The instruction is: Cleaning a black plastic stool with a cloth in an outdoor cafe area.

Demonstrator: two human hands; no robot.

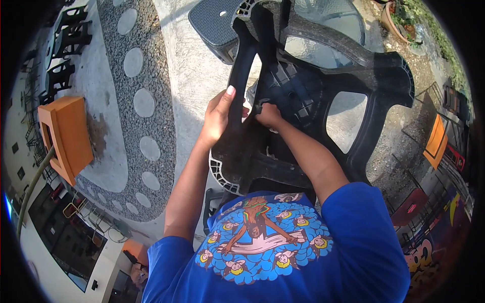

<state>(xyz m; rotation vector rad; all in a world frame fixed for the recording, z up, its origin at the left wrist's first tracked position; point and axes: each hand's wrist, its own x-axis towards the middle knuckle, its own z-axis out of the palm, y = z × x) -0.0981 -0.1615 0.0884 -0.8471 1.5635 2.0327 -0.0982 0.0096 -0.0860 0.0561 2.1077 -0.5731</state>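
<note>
In front of me stands a black plastic furniture frame (350, 81), with wide openings between its legs and pale, ribbed leg ends. My left hand (220, 111) grips a leg on its left side, thumb over the near face and fingers behind. My right hand (269, 114) reaches inside the frame, its fingers curled by the inner side of that same leg. A small greyish bit shows at the right fingers, but what it is cannot be made out. Beyond the right hand lies a dark central panel (291, 91) with a grid of ribs.
A dark woven-pattern plastic stool (214, 24) and a round glass tabletop (333, 19) stand beyond the frame. To the left run a gravel strip with round stepping stones (144, 102) and an orange box (72, 136). A plant pot (392, 22) sits at upper right.
</note>
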